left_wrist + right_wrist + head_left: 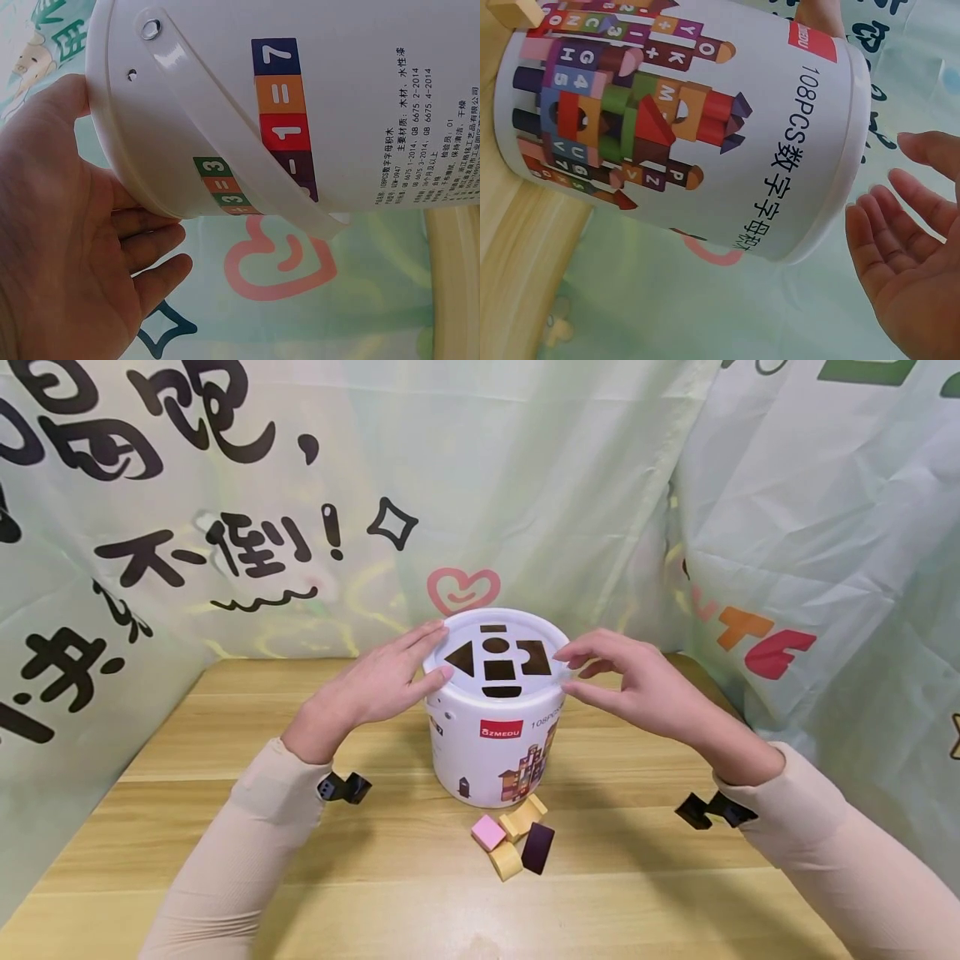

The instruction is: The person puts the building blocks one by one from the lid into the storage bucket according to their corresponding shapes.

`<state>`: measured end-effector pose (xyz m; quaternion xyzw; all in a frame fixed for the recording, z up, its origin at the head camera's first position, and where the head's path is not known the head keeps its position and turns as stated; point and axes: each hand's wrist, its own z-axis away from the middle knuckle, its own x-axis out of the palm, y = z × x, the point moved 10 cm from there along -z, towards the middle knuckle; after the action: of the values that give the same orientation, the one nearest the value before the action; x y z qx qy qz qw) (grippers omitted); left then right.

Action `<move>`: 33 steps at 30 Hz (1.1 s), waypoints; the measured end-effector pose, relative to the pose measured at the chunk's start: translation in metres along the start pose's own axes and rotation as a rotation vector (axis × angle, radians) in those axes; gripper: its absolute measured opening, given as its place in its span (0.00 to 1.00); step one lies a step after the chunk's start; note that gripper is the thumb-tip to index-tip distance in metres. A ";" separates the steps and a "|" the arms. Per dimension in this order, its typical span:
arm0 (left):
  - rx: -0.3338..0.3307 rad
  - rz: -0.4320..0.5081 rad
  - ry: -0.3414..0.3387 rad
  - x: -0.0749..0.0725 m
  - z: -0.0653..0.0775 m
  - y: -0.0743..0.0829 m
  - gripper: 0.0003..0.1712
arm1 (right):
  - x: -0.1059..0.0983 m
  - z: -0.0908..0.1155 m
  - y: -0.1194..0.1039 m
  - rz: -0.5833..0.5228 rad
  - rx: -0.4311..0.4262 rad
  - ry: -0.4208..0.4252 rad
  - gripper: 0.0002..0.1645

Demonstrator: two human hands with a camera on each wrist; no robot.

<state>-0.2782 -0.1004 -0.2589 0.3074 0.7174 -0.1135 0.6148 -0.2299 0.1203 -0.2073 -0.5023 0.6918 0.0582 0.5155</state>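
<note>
Bucket (480,768) stands upright on the table (322,893), lid (528,683) on. Lid has several cutouts: triangle, circle, rectangles, a notched one.

Left hand (382,681) on bucket's left: fingers nearly straight along the rim, thumb on the lid edge, thumb and fingers spread apart. Touching, not clamped.

Right hand (637,681) on bucket's right: fingers bent a little, thumb apart from them, nothing held. Fingertips right at the rim; can't tell if there's contact. Right wrist view puts the palm clear of the wall.

Blocks in front of bucket, on the table, bunched close: pink block (488,832) on the left of the bunch, notched yellow block (525,817) nearest bucket, curved yellow block (506,861) farther out, dark block (537,848) on the right.

Bucket's white handle (217,109) hangs slanted against its wall, number stickers printed beside it. Red label (501,729) on bucket's front. Behind bucket: pale cloth (562,485) with black lettering and a heart outline.
</note>
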 end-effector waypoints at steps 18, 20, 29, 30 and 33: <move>-0.002 -0.003 -0.003 0.000 -0.001 -0.001 0.41 | 0.043 0.049 0.019 -0.127 -0.072 -0.155 0.23; -0.003 -0.001 -0.004 0.000 -0.001 -0.001 0.41 | 0.051 0.054 0.023 -0.148 -0.060 -0.186 0.24; -0.005 0.001 -0.009 0.001 0.000 0.000 0.42 | 0.090 0.073 0.044 -0.234 0.040 -0.335 0.27; -0.006 0.001 -0.010 0.001 0.000 0.000 0.42 | 0.094 0.075 0.045 -0.249 0.040 -0.351 0.28; -0.007 0.002 -0.012 0.001 0.000 0.000 0.41 | 0.106 0.079 0.048 -0.288 0.037 -0.396 0.30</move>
<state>-0.2784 -0.1001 -0.2595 0.3054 0.7138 -0.1119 0.6203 -0.2105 0.1240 -0.3468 -0.5652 0.4994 0.0688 0.6530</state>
